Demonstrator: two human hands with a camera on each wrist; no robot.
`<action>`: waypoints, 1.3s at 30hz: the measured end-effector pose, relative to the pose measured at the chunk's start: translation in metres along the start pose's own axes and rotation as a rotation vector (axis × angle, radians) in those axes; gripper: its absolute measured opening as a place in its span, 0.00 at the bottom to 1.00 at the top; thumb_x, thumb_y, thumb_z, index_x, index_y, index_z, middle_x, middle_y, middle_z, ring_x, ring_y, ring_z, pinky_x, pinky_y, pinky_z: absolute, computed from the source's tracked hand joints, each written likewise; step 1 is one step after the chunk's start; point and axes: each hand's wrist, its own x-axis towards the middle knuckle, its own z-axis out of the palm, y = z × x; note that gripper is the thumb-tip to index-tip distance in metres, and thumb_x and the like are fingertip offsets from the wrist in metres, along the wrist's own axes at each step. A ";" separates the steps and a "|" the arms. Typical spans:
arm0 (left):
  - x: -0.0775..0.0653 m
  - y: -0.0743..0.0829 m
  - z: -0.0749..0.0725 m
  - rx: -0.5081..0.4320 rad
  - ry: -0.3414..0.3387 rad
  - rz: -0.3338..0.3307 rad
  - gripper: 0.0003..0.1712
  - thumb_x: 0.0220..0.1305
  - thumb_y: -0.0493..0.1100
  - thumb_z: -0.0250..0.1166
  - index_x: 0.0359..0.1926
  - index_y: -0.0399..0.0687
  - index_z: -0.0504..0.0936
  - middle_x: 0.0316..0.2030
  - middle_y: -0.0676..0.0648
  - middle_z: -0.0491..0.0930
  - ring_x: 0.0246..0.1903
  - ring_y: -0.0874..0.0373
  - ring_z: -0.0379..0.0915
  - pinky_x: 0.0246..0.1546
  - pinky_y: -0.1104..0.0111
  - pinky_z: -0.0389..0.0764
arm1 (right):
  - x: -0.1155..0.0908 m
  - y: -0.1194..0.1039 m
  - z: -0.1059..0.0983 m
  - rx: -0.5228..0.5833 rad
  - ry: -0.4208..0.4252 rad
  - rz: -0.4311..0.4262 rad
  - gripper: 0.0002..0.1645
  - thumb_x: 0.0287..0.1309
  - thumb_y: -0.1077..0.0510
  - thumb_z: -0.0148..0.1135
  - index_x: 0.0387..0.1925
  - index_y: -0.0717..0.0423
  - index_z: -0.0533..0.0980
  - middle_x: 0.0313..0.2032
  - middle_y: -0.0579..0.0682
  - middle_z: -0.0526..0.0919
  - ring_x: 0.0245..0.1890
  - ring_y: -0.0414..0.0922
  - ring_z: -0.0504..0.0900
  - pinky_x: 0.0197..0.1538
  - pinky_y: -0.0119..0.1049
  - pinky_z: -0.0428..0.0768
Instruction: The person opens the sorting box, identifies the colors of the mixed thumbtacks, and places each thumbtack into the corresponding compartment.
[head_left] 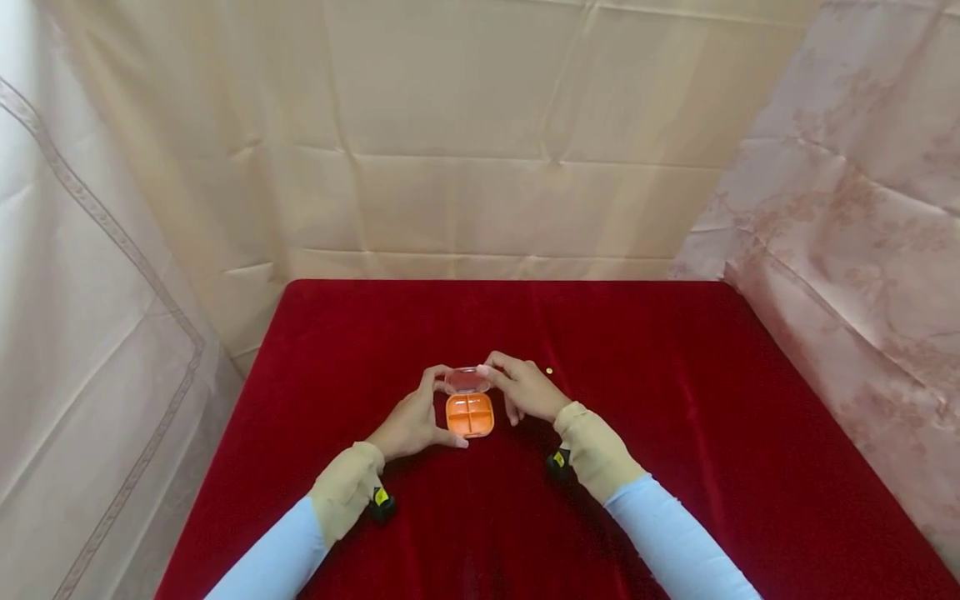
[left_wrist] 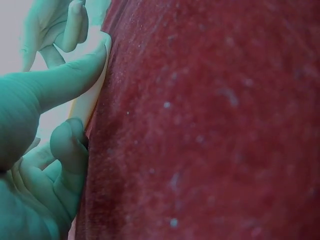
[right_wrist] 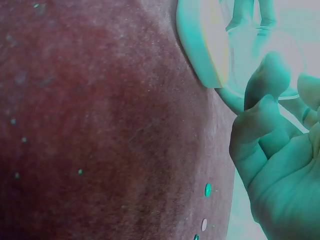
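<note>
One orange four-compartment pillbox rests on the red cloth, likely light, stiff and slick, best gripped by its side walls; your left hand clasps it, thumb at the near edge; your right hand, slanted inward, pinches the raised clear lid.

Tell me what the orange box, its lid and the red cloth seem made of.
Orange box: probably smooth, slightly glossy hard plastic, judging by its even colour and thin dividers.
Lid: likely clear, shiny plastic, since red shows through it; thin glass can't be ruled out.
Red cloth: velvet-like, perhaps synthetic; its surface looks fuzzy up close.
</note>
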 end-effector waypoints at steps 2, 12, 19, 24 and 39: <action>0.000 -0.001 -0.001 0.002 -0.004 0.001 0.63 0.42 0.47 0.88 0.71 0.60 0.54 0.60 0.51 0.75 0.24 0.57 0.64 0.28 0.65 0.68 | 0.000 -0.001 0.000 -0.001 -0.002 0.004 0.19 0.80 0.41 0.47 0.46 0.50 0.76 0.41 0.44 0.89 0.10 0.51 0.78 0.17 0.43 0.78; 0.002 -0.002 0.000 -0.051 -0.011 0.014 0.63 0.42 0.46 0.88 0.71 0.61 0.54 0.61 0.51 0.74 0.22 0.60 0.64 0.24 0.70 0.67 | -0.020 0.008 -0.026 -0.048 0.075 0.007 0.19 0.76 0.41 0.54 0.55 0.47 0.78 0.34 0.57 0.86 0.13 0.48 0.78 0.20 0.43 0.79; 0.000 -0.005 0.001 -0.103 -0.024 0.005 0.63 0.42 0.44 0.88 0.71 0.61 0.54 0.61 0.52 0.74 0.20 0.61 0.64 0.22 0.70 0.69 | -0.046 0.048 -0.055 -0.240 0.297 0.089 0.04 0.69 0.54 0.67 0.42 0.49 0.82 0.32 0.44 0.86 0.26 0.41 0.78 0.31 0.36 0.76; 0.001 -0.009 0.000 -0.113 -0.024 0.007 0.62 0.43 0.45 0.87 0.71 0.61 0.54 0.61 0.52 0.73 0.18 0.61 0.65 0.19 0.69 0.71 | -0.045 0.061 -0.054 -0.322 0.296 0.056 0.04 0.65 0.57 0.71 0.39 0.50 0.83 0.26 0.39 0.85 0.26 0.37 0.78 0.34 0.36 0.75; -0.002 -0.008 -0.005 -0.134 -0.019 -0.011 0.59 0.48 0.46 0.86 0.71 0.61 0.54 0.61 0.52 0.73 0.17 0.61 0.66 0.19 0.70 0.72 | -0.038 0.065 -0.054 -0.311 0.227 0.102 0.04 0.69 0.54 0.68 0.36 0.48 0.81 0.23 0.41 0.81 0.20 0.39 0.75 0.26 0.35 0.75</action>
